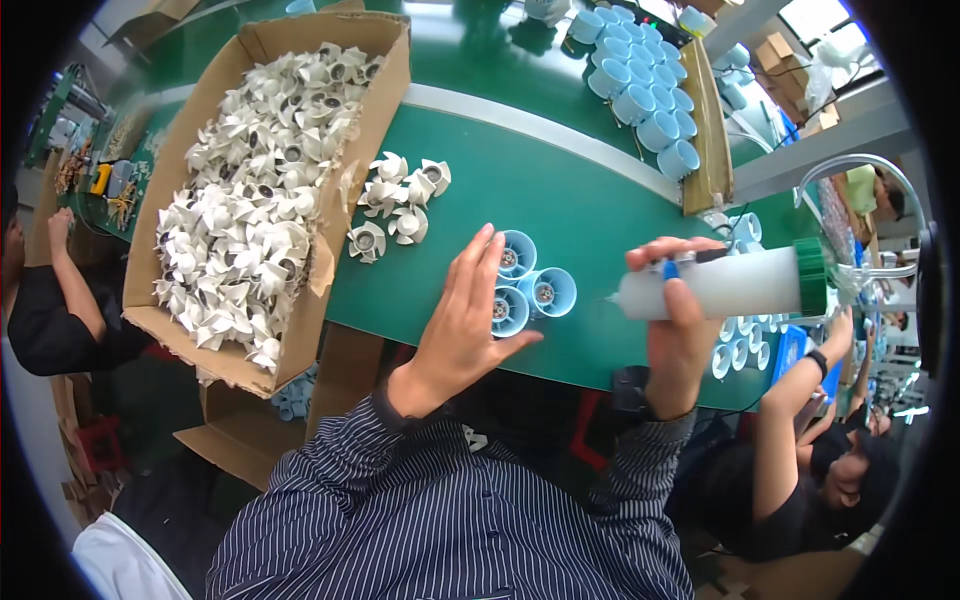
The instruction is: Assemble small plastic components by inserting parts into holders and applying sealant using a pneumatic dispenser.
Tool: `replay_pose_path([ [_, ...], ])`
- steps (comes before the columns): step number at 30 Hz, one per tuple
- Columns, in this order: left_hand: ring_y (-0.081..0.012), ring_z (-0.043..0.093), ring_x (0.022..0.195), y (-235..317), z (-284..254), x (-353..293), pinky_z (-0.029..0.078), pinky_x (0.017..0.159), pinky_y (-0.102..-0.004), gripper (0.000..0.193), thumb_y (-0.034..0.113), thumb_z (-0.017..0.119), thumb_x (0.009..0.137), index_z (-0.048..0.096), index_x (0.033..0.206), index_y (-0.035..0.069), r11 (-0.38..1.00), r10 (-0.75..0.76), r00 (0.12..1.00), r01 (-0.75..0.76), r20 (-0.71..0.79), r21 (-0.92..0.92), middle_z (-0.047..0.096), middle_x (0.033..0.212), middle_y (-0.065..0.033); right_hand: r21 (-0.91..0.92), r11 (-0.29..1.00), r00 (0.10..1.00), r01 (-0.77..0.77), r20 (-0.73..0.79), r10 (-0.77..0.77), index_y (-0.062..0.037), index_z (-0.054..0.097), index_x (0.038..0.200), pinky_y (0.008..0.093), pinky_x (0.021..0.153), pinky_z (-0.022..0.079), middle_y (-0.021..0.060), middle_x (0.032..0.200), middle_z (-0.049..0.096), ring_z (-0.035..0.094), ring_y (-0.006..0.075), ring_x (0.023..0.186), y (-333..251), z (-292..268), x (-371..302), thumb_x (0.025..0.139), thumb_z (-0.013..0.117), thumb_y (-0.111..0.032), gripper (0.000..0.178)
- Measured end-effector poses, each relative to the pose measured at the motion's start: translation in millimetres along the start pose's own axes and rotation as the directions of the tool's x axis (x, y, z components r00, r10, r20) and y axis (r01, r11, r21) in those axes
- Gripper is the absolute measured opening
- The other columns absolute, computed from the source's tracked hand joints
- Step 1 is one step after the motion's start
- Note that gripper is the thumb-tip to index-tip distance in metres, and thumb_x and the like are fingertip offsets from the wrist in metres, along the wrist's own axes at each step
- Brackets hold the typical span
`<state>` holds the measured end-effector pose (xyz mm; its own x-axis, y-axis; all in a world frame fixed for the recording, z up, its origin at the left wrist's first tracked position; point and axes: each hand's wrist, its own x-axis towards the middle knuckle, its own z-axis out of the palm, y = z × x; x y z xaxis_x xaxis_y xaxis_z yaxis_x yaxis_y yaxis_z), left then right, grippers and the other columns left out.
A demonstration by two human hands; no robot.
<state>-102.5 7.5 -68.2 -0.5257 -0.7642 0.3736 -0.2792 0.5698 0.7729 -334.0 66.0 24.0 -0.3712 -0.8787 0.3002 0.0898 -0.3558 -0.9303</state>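
My right hand [677,325] grips a large translucent white dispensing syringe [750,283] with a green cap and a blue trigger. Its narrow tip points left and hovers just right of three light blue round housings [562,293] standing close together on the green table. Each housing has a motor-like metal core inside. Against their left side rests my left hand [455,330], fingers stretched out and thumb pointing right below them; part of the left housings is hidden behind it. Several white fan impellers [407,223] lie loose on the table to the left.
A big cardboard box [345,190] full of white impellers fills the left. Rows of blue housings [635,103] stand at the back beside a cardboard strip [707,150]. More housings [738,352] sit at right. A clear hose [850,165] curves behind the syringe. Co-workers sit on both sides.
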Motion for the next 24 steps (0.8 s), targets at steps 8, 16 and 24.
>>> replay_pose_path([
  [8, -0.0470, 0.048, 0.147, -6, -21, -19, 0.044, 0.121, -0.0519, 0.111, 0.037, 0.094, 0.082, 0.034, 0.164, -0.007, 0.999, 0.012, 0.999, -0.014, -0.052, -0.029, 0.042, 0.164, -0.0303, 0.050, 0.999, 0.998, -0.013, 0.057, 0.011, -0.0054, 0.052, 0.127, 0.0505, 0.099, 0.058, 0.0182, 0.116, 0.067, 0.070, 0.0327, 0.106, 32, 25, -5, 0.093, 0.074, -0.005, 0.040],
  [16, -0.0448, 0.055, 0.141, -2, -13, -17, 0.047, 0.117, -0.0508, 0.104, 0.035, 0.093, 0.083, 0.039, 0.161, -0.007, 0.997, 0.049, 0.997, -0.046, -0.054, 0.061, 0.049, 0.159, -0.0286, 0.091, 0.996, 0.999, -0.012, 0.049, 0.007, -0.0052, 0.050, 0.126, 0.0508, 0.097, 0.060, 0.0188, 0.116, 0.068, 0.071, 0.0328, 0.105, 41, 18, -7, 0.093, 0.071, 0.001, 0.040],
  [24, -0.0445, 0.056, 0.140, -2, -12, -17, 0.048, 0.116, -0.0504, 0.106, 0.028, 0.096, 0.079, 0.039, 0.161, -0.008, 0.996, 0.032, 0.998, -0.028, -0.052, 0.082, 0.050, 0.158, -0.0282, 0.070, 0.998, 0.998, -0.007, 0.070, 0.002, -0.0055, 0.049, 0.127, 0.0513, 0.097, 0.060, 0.0189, 0.118, 0.067, 0.071, 0.0329, 0.105, 47, 19, -8, 0.094, 0.072, 0.002, 0.040],
])
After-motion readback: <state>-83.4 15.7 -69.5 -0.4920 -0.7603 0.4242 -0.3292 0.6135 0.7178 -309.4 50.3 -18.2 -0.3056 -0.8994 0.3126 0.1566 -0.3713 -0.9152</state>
